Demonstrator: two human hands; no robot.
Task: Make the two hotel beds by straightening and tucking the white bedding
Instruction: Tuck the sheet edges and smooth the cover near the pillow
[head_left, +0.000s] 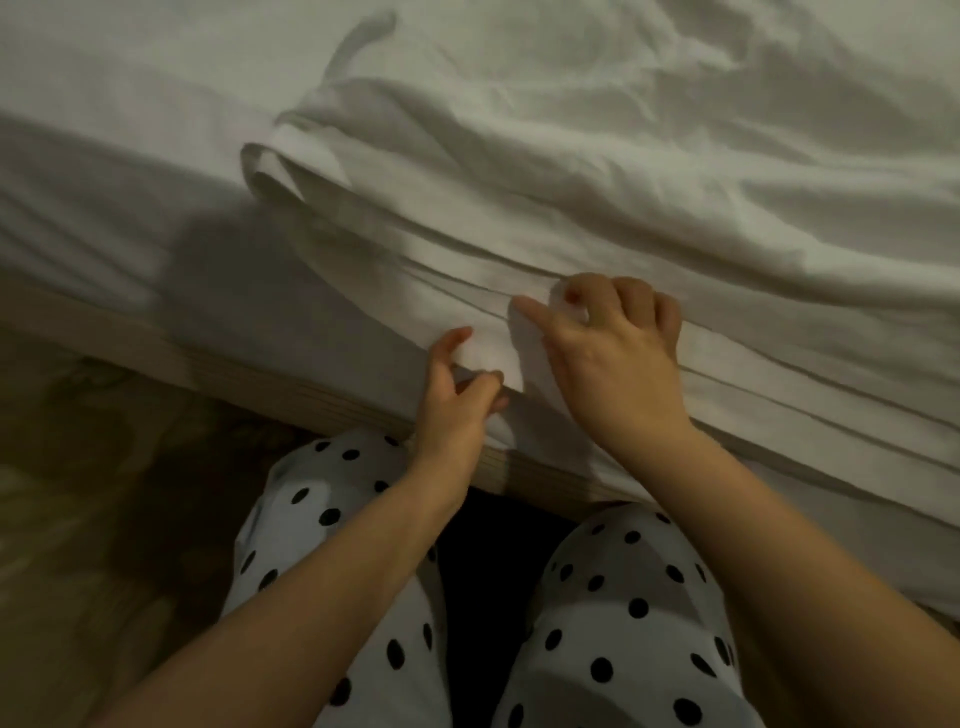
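The white bedding (623, 156) covers the bed (88, 218) and hangs in stacked, creased folds over its near edge. Both hands are at that edge, near each other. The left hand (457, 400) is lower, at the bottom of the hanging cloth, with its fingers curled round a fold and the thumb raised. The right hand (613, 353) sits just above and to the right, fingers curled on the layered hems, thumb and forefinger pinching a small tuck. Below the folds runs the beige ribbed bed base (291, 384). Polka-dot trousers (623, 597) are close against it. The floor (78, 519) lies to the left.
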